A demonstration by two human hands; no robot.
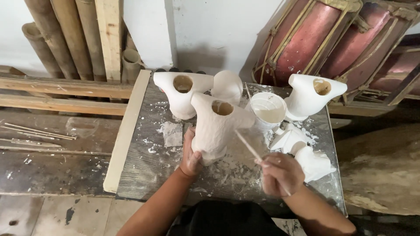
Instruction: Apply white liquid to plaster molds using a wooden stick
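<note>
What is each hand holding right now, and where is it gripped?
The left hand grips the white torso-shaped form at its lower left side. The right hand pinches a thin stick near its lower end.

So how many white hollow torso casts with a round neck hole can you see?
3: one held by the left hand at centre, one behind it, one at right. Others may be hidden.

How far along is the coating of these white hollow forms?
Two white forms stand at the back of the table, looking coated. The left hand grips the middle form, while the right hand holds a thin stick. Smaller white pieces lie beside the bucket, possibly pending.
</note>
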